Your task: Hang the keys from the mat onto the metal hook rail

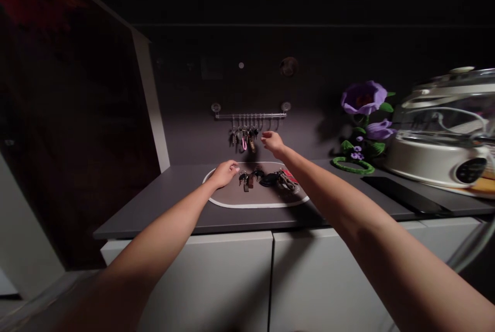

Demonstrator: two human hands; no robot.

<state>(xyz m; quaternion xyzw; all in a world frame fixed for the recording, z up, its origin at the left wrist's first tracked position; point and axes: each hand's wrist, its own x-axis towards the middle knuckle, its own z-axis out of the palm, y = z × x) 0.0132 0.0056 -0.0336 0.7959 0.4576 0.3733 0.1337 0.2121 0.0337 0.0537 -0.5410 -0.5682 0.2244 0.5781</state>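
Observation:
My right hand [272, 143] is raised in front of the wall, just right of a row of hanging keys [244, 137]. Its fingers are loosely bent, with nothing visible between them. The keys hang from hooks on a clear rail [251, 116]; one has a pink loop [244, 144]. Low over the left side of an oval tray [232, 197] is my left hand [225, 173], fingers slightly curled and apart, holding nothing I can see. Right of it on the tray lie small keys [246, 181], a dark round item [268, 180], a tangled cord-like bundle [286, 182] and something red [291, 176].
The tray stands on a grey counter [154, 203] above white cabinet doors [216, 270]. To the right are purple flowers [364, 99] with a green ring base [352, 167], a black flat slab [402, 195] and a white appliance [429, 162] with a clear upper part.

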